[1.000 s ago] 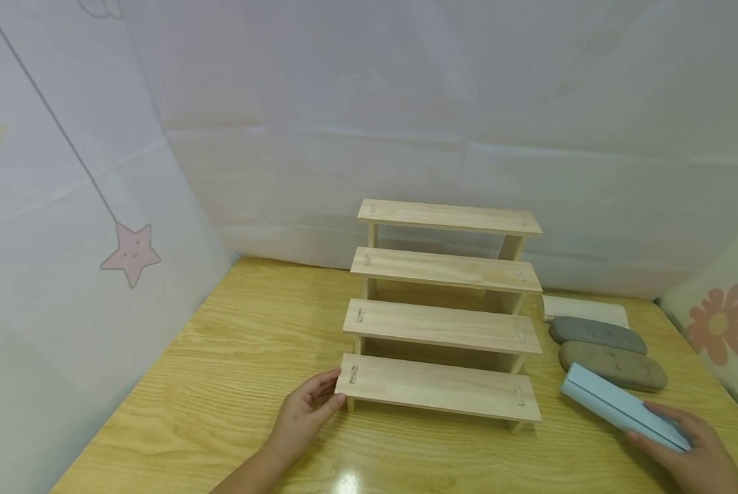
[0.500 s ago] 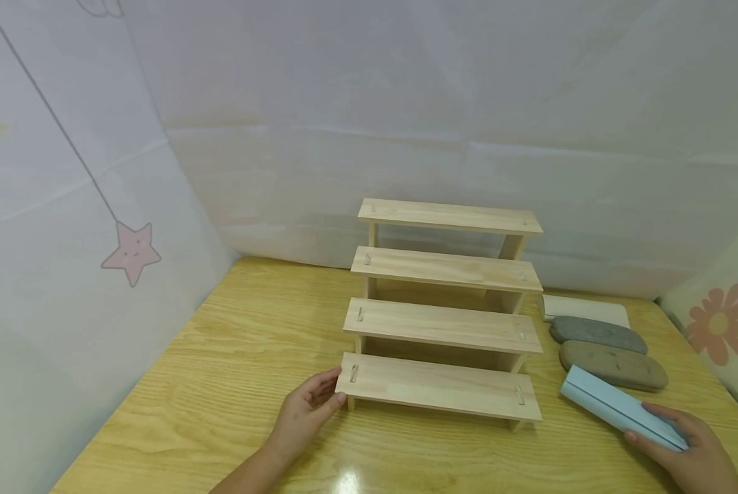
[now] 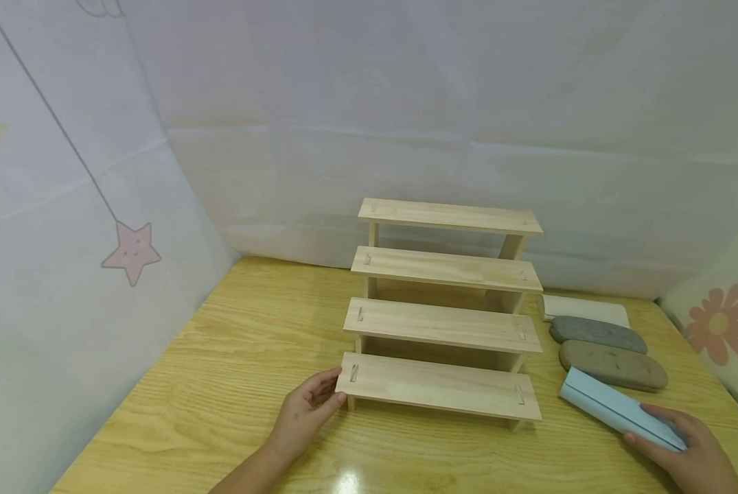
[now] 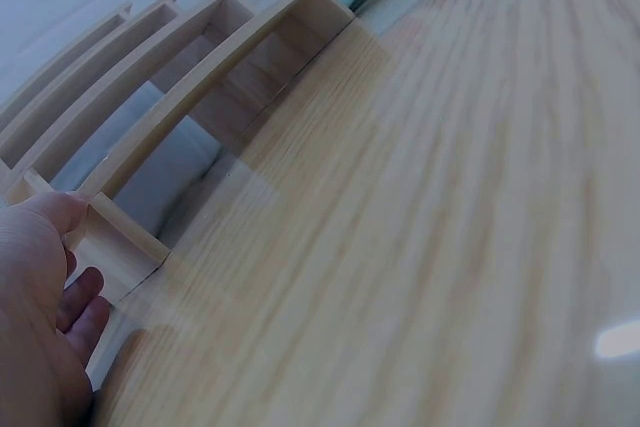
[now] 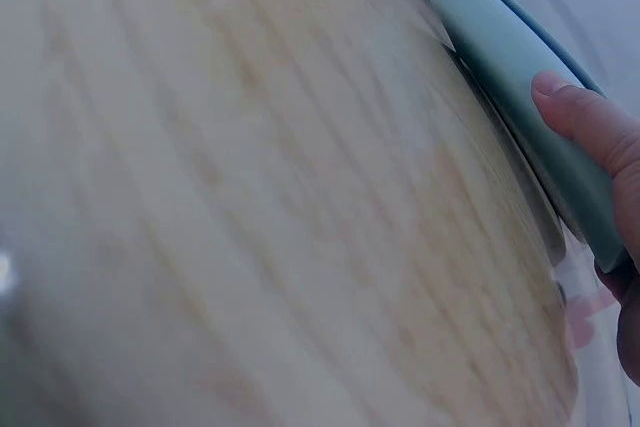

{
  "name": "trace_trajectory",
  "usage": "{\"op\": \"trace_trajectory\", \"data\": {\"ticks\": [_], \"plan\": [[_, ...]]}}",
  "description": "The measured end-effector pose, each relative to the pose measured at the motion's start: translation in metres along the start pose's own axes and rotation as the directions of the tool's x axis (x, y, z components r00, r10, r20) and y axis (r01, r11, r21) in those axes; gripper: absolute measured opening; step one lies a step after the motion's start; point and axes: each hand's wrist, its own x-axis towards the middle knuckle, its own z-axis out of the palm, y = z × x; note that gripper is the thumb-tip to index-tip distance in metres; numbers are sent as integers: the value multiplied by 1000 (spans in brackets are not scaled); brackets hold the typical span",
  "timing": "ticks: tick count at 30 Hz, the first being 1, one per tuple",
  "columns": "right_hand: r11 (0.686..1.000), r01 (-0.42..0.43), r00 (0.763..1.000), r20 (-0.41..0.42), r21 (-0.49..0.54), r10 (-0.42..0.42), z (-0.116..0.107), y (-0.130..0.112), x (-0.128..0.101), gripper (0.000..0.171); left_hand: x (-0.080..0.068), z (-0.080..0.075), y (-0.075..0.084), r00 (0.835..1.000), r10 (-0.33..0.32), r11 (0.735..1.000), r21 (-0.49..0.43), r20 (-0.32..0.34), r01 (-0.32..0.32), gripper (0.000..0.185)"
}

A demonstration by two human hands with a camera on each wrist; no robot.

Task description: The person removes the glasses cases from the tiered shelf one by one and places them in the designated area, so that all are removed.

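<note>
Four stepped boards make up the largest item we see on the wooden table [image 3: 220,384]: a pale wooden tiered shelf [image 3: 443,322], standing upright near the far wall, with its lowest step nearest to us and its highest step farthest away. We note a white sheet backdrop [image 3: 406,103] behind and to the left of the table, with a pink star [image 3: 131,252] printed on the left panel and a flower-patterned cushion [image 3: 721,322] at the far right edge.

Right of the shelf, we see four long cases lying on the table in a row from far to near: a white case [image 3: 587,310], a dark grey case [image 3: 597,334], a brown-grey case [image 3: 612,366], and a light blue case [image 3: 616,409]. The two grey cases lie just beside each other.

Our right hand [image 3: 693,453] grips the near end of the light blue case, thumb on its left side and fingers curled over its top; the case points toward the shelf's lower right corner, apart from it. In the right wrist view, the thumb [image 5: 585,122] presses the case's side.

Our left hand [image 3: 303,412] holds the left end of the lowest step, thumb on top and fingers curled beneath.
</note>
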Motion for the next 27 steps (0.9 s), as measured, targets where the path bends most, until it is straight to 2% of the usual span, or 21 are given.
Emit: {"op": "trace_trajectory", "data": {"ticks": [7,14,21,27], "plan": [[1000,-15,999,32,16,14,2,5,1,82,0,-1,0,1000,-6,1000,-4,9,6,42],[997,-60,993,106,55,54,2,10,1,86,-1,0,1,1000,-12,1000,-5,6,12,43],[1000,-18,998,67,26,16,6,16,1,84,0,1,1,1000,-18,1000,3,-6,18,42],[1000,-9,997,78,25,7,6,18,1,83,0,1,0,1000,-16,1000,4,-8,16,42]]}}
